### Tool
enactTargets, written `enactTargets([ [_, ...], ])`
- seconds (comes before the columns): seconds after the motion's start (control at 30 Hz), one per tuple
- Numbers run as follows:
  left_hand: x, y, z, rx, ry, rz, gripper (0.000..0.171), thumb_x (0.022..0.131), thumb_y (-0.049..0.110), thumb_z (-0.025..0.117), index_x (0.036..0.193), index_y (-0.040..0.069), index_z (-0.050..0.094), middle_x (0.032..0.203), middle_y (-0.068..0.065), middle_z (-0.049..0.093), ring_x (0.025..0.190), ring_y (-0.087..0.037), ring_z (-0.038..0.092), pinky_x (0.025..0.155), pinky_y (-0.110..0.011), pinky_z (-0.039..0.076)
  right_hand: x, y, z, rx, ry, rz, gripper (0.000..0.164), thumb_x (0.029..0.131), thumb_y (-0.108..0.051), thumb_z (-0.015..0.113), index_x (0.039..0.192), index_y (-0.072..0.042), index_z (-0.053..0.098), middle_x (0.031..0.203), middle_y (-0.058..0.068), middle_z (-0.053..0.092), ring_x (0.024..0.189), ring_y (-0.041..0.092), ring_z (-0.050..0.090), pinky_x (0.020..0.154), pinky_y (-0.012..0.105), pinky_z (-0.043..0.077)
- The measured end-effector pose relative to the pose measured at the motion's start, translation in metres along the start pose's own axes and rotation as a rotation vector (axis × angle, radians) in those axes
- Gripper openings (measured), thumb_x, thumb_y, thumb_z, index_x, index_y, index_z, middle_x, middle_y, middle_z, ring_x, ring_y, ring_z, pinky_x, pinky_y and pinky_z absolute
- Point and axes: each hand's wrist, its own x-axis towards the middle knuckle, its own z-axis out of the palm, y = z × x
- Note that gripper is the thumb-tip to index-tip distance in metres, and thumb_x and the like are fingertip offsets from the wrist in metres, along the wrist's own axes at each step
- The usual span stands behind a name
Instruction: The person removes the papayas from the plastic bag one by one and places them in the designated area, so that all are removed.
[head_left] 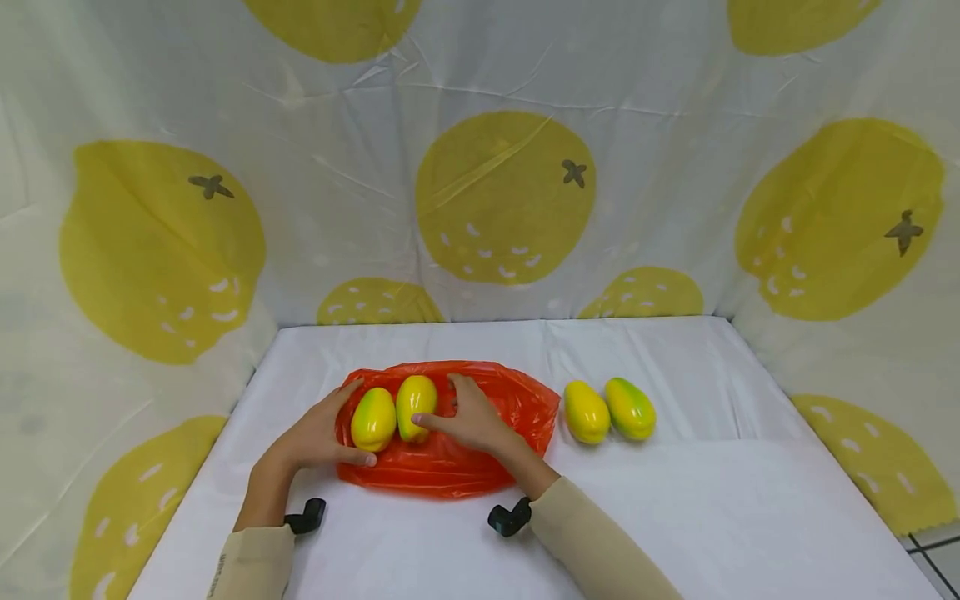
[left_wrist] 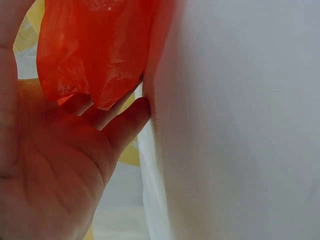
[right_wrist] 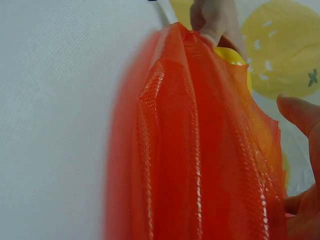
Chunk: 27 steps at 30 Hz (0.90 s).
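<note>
A red plastic bag [head_left: 465, 477] lies spread on the white-covered table. Two glossy yellow-green mangoes, a left mango [head_left: 372, 420] and a second mango [head_left: 414, 403], rest on or in its left part; I cannot tell which. My left hand [head_left: 318, 435] is at the bag's left end, fingers spread around the left mango's outer side. In the left wrist view its palm faces the hanging red plastic. My right hand [head_left: 474, 419] is over the bag, thumb beside the second mango and fingers apart. The right wrist view shows its thumb [right_wrist: 299, 114] extended beyond the bag's edge.
Right of the bag, two more mangoes lie side by side, one mango [head_left: 587, 412] and another mango [head_left: 631, 409]. A lemon-print cloth [head_left: 645, 225] rises behind the table and along both sides. Black devices [head_left: 510, 517] sit at both wrists.
</note>
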Motion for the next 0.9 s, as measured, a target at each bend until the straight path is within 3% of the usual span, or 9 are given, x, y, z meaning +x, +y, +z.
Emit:
enactTargets([
  [0.1,-0.001,0.000,0.000,0.003,-0.004,0.005,0.131,0.062,0.061,0.091,0.164,0.014,0.023,0.161,-0.014,0.039,0.145,-0.042,0.039,0.101,-0.062,0.054,0.002,-0.003,0.007,-0.015,-0.007,0.010,0.106,0.080,-0.069,0.075,0.160,-0.015,0.031,0.160,0.006,0.042,0.141,0.030,0.048,0.108,0.056,0.051],
  [0.3,-0.005,0.001,-0.001,0.015,-0.006,-0.004,0.132,0.062,0.061,0.091,0.164,0.013,0.021,0.162,-0.015,0.037,0.146,-0.042,0.039,0.103,-0.064,0.051,0.005,-0.003,0.018,-0.016,-0.048,-0.030,0.094,0.083,-0.060,0.078,0.156,-0.016,0.037,0.149,0.004,0.053,0.127,0.022,0.056,0.107,0.047,0.054],
  [0.53,0.002,0.004,-0.001,0.030,0.001,0.027,0.131,0.063,0.062,0.090,0.164,0.013,0.021,0.163,-0.014,0.038,0.146,-0.042,0.039,0.107,-0.067,0.047,0.008,-0.001,0.018,0.008,-0.014,-0.044,0.089,0.086,-0.056,0.077,0.155,-0.015,0.038,0.146,0.004,0.055,0.123,0.020,0.056,0.105,0.045,0.055],
  [0.9,0.001,0.000,0.000,0.014,-0.014,-0.013,0.130,0.063,0.061,0.090,0.165,0.017,0.021,0.163,-0.013,0.037,0.147,-0.041,0.037,0.106,-0.067,0.047,0.004,0.000,0.015,0.037,0.025,-0.051,0.088,0.081,-0.042,0.085,0.152,-0.013,0.042,0.140,0.006,0.054,0.117,0.021,0.056,0.094,0.039,0.060],
])
